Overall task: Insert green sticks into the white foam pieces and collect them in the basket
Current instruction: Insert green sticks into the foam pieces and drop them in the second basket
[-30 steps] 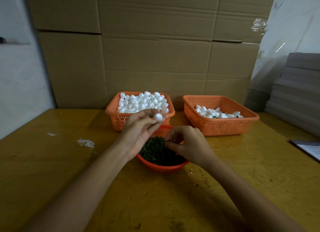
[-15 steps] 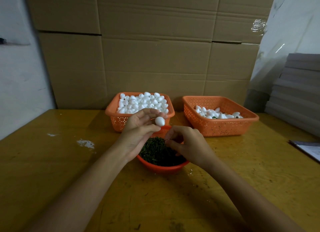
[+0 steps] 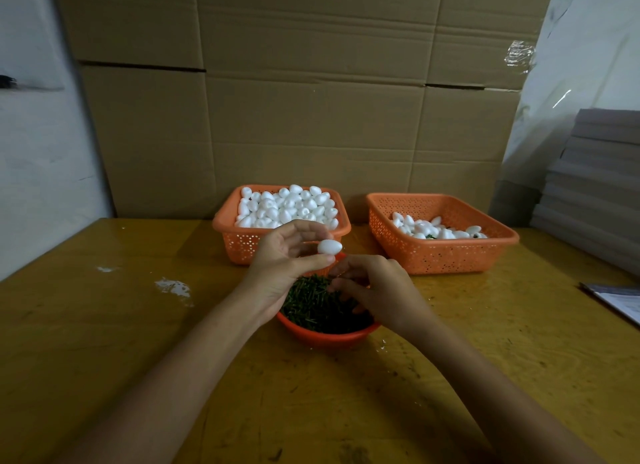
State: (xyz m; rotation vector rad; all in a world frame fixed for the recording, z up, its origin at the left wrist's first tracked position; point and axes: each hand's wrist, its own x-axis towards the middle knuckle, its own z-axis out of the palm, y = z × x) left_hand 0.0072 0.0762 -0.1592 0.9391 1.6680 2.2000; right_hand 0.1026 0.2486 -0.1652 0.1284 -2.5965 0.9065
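My left hand (image 3: 284,266) pinches a white egg-shaped foam piece (image 3: 329,247) between thumb and fingertips, above the far rim of a round orange bowl (image 3: 327,335) full of green sticks (image 3: 311,304). My right hand (image 3: 377,290) is over the bowl with its fingertips pinched together just below the foam piece; a stick between them is too small to make out. Behind, the left orange basket (image 3: 239,242) is heaped with plain foam pieces (image 3: 287,205). The right orange basket (image 3: 446,256) holds a thin layer of foam pieces with green showing among them.
Everything stands on a yellow wooden table (image 3: 104,342) with white smears at the left. A wall of cardboard boxes (image 3: 311,100) closes the back. Stacked grey sheets (image 3: 595,186) rise at the right, and a paper (image 3: 620,299) lies at the table's right edge.
My left hand has turned the foam piece so it lies sideways and moved it slightly right. My right hand has lifted its pinched fingertips from the sticks toward the foam piece.
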